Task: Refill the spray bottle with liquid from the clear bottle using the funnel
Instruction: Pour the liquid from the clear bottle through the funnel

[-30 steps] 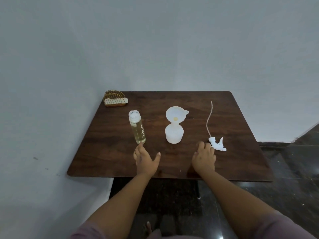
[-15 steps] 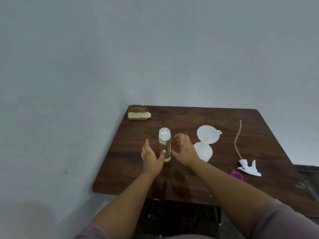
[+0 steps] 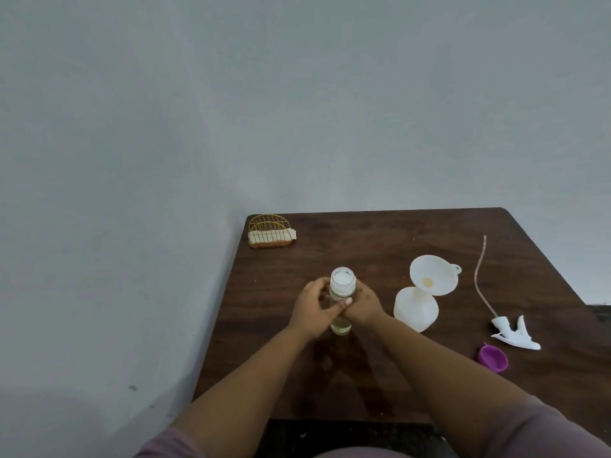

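- Both hands are wrapped round the clear bottle [image 3: 342, 294], which stands upright on the table [image 3: 380, 233], a bit left of the middle.
- Left hand [image 3: 314, 309] grips it from the left side, thumb laid across the front of the bottle just under the cap.
- Right hand [image 3: 363, 305] grips from the right, fingers curled round the back. So both are clenched on the bottle, not loose.
- The bottle has a whitish cap [image 3: 343, 279] on top, and some pale yellowish liquid shows at the bottom below the hands. Can't really tell how full it is, since the hands cover the middle.
- Spray bottle [image 3: 415, 312] sits to the right of the hands, near but not touching them. It's a squat, translucent white thing.
- Funnel [image 3: 433, 276] is stuck in its neck, leaning toward the back right, with a yellowish spot down in its throat.
- Sprayer head [image 3: 514, 333] lies on its side further right, well apart from the spray bottle, with its long thin tube [image 3: 479, 276] curving away toward the far edge.
- A small purple cap [image 3: 492, 358] lies just in front of the sprayer head, near the right front of the table.
- A gold wire holder [image 3: 269, 231] with something white in it sits in the far left corner.
- Plain grey wall [image 3: 297, 110] behind, and pinkish sleeves [image 3: 545, 428] at the bottom of the view.
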`<state>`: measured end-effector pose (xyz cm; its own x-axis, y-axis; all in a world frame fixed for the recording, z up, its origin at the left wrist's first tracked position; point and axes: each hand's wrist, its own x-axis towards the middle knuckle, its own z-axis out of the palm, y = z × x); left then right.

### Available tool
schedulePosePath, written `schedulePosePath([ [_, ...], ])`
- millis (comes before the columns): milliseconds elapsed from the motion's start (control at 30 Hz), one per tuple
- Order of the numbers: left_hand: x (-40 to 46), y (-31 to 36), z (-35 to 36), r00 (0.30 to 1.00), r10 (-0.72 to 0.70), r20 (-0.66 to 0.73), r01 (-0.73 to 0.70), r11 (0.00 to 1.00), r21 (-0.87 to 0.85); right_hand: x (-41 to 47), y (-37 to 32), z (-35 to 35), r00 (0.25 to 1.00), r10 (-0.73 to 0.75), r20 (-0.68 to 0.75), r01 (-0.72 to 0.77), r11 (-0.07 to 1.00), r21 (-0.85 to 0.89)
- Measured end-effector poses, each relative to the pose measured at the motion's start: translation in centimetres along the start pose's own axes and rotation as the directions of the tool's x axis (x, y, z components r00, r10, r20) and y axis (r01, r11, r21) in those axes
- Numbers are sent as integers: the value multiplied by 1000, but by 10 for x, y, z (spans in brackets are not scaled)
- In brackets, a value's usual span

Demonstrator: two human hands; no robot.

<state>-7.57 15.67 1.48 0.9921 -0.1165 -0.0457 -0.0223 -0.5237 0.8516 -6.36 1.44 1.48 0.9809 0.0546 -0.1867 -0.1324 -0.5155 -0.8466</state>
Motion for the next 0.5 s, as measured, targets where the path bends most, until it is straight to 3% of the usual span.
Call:
schedulePosePath([
  [200,2,4,-10,999,33,9,-33,999,38,-10,-8,-3,1000,-10,-10,10,999,-43],
  [367,-8,14,-11,997,-15,73,26,988,-150,-28,-7,-16,999,-15,45,20,995,-102],
  [500,-26,31,7,999,11,50,1,970,-245,-56,0,-28,999,-5,-40,4,1000,-29],
])
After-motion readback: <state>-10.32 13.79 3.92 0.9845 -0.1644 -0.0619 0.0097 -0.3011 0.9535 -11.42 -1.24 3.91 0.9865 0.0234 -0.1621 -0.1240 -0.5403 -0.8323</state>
